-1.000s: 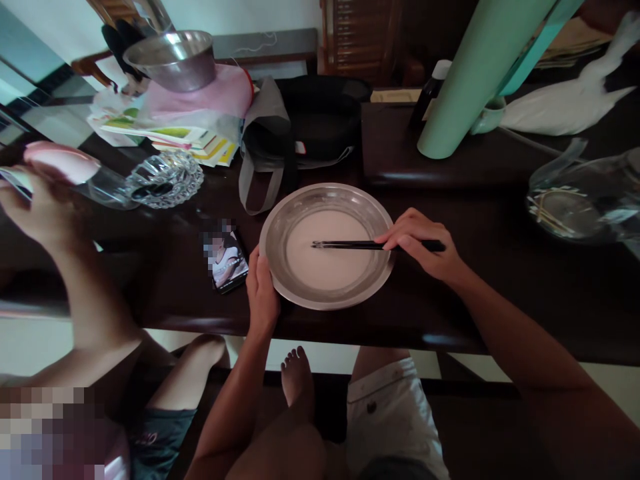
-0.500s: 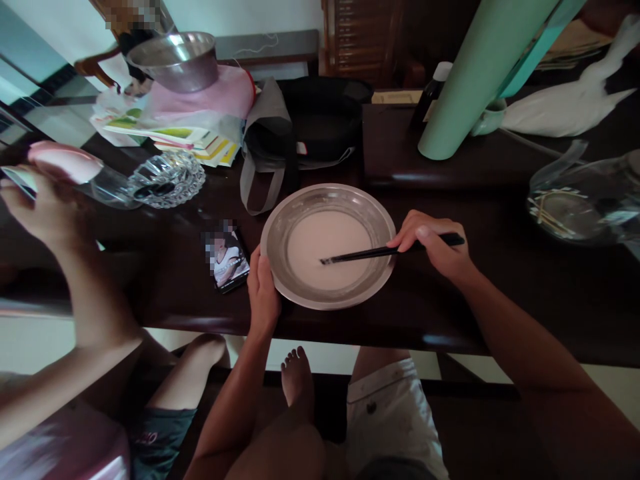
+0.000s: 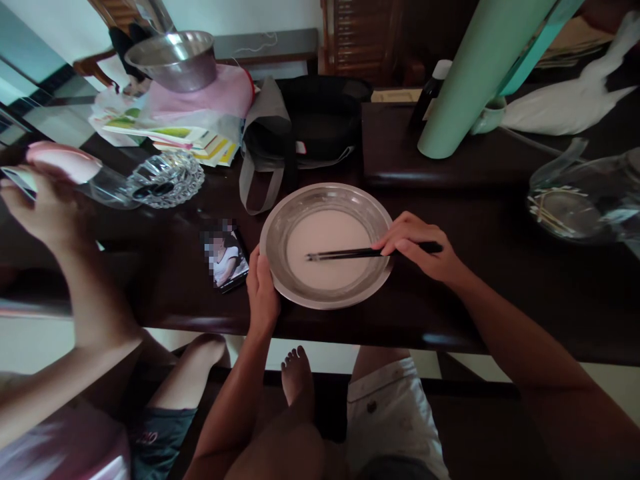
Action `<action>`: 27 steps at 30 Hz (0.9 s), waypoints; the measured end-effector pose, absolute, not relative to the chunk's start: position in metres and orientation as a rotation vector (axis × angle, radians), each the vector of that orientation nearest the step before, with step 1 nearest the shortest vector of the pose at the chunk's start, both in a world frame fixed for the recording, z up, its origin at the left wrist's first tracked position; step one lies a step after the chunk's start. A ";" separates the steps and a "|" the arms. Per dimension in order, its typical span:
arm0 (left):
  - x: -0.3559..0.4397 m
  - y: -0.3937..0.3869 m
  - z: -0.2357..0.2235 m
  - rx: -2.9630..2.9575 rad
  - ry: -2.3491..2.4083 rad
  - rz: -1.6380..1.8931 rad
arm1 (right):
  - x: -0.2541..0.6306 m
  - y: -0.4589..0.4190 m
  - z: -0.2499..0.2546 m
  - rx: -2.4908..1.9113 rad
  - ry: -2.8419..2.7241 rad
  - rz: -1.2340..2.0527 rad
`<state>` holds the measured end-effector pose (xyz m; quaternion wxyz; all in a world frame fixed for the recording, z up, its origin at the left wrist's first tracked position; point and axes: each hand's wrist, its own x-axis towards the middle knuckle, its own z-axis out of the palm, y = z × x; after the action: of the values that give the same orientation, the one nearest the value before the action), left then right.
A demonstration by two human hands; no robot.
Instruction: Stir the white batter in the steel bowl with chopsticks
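A round metal plate (image 3: pixel 280 227) holding a thin white liquid (image 3: pixel 325 250) sits on the dark wooden table (image 3: pixel 500 293) in front of me. My left hand (image 3: pixel 261 293) presses against the plate's near-left rim, fingers curled along it. A pair of black chopsticks (image 3: pixel 345 254) is pinched in my right hand (image 3: pixel 417 247) at the plate's right rim. Their tips rest in the liquid near the middle of the plate.
A phone (image 3: pixel 226 261) lies left of the plate. Behind are a glass ashtray (image 3: pixel 165 179), a black bag (image 3: pixel 305 127), a metal bowl (image 3: pixel 175 60) on papers and a green roll (image 3: pixel 475 73). Another person's hand (image 3: pixel 45 207) holds a pink object at the left. A plastic bag (image 3: pixel 580 200) lies right.
The chopsticks swung: tips went toward the near right of the liquid, then back left to the middle as my right hand pulled out and returned. My left hand stayed on the rim.
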<state>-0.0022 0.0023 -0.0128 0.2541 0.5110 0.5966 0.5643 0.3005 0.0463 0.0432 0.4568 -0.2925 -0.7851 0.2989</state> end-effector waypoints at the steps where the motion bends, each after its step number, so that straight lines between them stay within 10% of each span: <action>1: -0.002 0.002 -0.012 1.389 1.637 1.530 | 0.301 0.047 0.043 -0.733 -1.935 0.711; 27: -0.002 0.002 -0.009 1.419 1.678 1.509 | 0.302 0.046 0.043 -0.741 -1.809 0.791</action>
<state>-0.0015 0.0015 -0.0087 0.2357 0.5173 0.6116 0.5502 0.3017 0.0456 0.0433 0.4937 -0.3057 -0.7459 0.3262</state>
